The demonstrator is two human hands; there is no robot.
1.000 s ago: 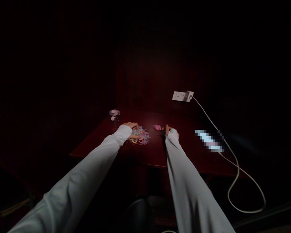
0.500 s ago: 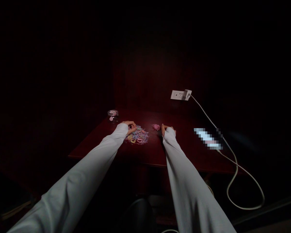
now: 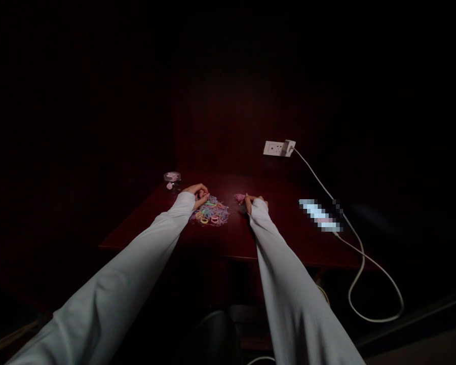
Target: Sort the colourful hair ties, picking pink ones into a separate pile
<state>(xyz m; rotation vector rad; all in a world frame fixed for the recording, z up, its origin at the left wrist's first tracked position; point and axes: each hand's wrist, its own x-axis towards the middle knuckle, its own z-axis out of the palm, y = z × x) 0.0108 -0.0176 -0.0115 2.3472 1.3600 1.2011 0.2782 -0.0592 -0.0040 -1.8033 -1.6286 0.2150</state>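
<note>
A dark red table (image 3: 220,243) fills the middle, with two pale grey sleeves (image 3: 296,279) stretched over it. A white cable (image 3: 379,320) loops at the right, running from a wall socket to a bright, pixelated patch (image 3: 319,215) on the tabletop. Between the arms lies a pile of small coloured bands (image 3: 215,210), nearest the left hand (image 3: 197,190), which curls over its far left edge — thumb and fingers bent toward each other; whether they pinch a band I cannot tell. The right hand (image 3: 255,201) has its fingertips at the right side of a small pink clump (image 3: 240,197), apparently touching it — held or merely touched, I cannot tell. Beyond the left hand stands a little clear container (image 3: 172,177) with pink bits.
</note>
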